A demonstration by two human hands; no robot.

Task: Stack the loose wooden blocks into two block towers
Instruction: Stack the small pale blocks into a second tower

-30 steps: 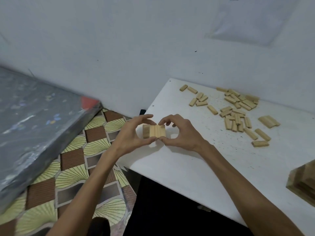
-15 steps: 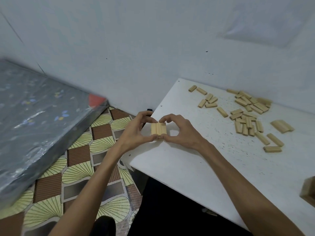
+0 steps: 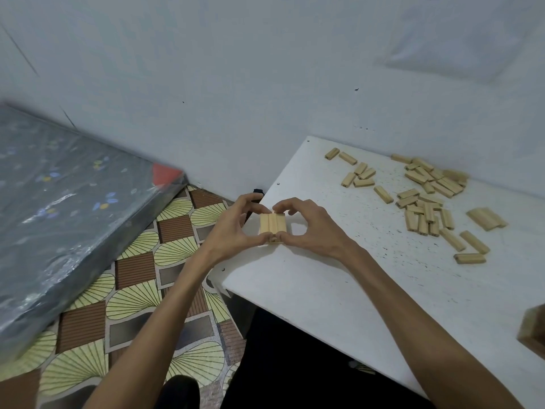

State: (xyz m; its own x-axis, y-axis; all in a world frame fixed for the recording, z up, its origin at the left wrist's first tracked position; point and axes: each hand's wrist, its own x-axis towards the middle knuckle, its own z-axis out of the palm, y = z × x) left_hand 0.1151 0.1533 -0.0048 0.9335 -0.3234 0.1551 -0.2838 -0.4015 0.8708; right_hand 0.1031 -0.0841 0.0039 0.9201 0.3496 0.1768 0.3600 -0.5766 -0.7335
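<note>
A short stack of wooden blocks (image 3: 272, 224) stands near the left edge of the white table (image 3: 339, 290), with three blocks side by side on top. My left hand (image 3: 233, 230) pinches it from the left, thumb at the near end and fingers at the far end. My right hand (image 3: 306, 225) pinches it the same way from the right. Several loose wooden blocks (image 3: 424, 215) lie scattered at the back right. A row of joined blocks (image 3: 486, 218) lies further right.
A wooden block tower (image 3: 533, 332) shows partly at the right frame edge. A plastic-wrapped mattress (image 3: 65, 214) leans at the left over patterned floor (image 3: 132, 293). The table's left edge runs just beside my left hand. A white wall stands behind.
The three top blocks, spread slightly a second ago, are pressed together between both hands. The camera turned left, so the tower at the right slid toward the frame edge.
</note>
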